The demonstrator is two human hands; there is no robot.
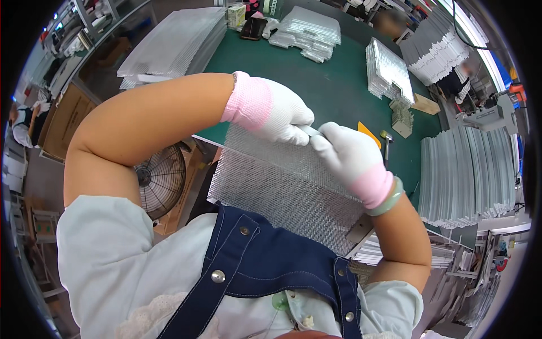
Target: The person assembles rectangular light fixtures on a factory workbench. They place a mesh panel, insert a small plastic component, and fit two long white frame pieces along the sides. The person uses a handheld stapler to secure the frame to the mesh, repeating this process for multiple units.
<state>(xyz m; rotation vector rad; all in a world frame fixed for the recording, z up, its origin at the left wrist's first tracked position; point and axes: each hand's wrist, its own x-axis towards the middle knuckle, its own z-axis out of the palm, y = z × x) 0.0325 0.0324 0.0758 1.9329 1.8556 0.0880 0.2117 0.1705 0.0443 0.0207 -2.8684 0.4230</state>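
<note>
1. The left hand (279, 116), in a white glove with a pink cuff, pinches the top edge of a silvery mesh sheet (288, 186).
2. The right hand (347, 152) grips the same edge just beside it, possibly around a thin white strip.
3. The sheet stands tilted at the near edge of the green table (322, 85).
4. A floor fan (161, 181) sits below.
</note>
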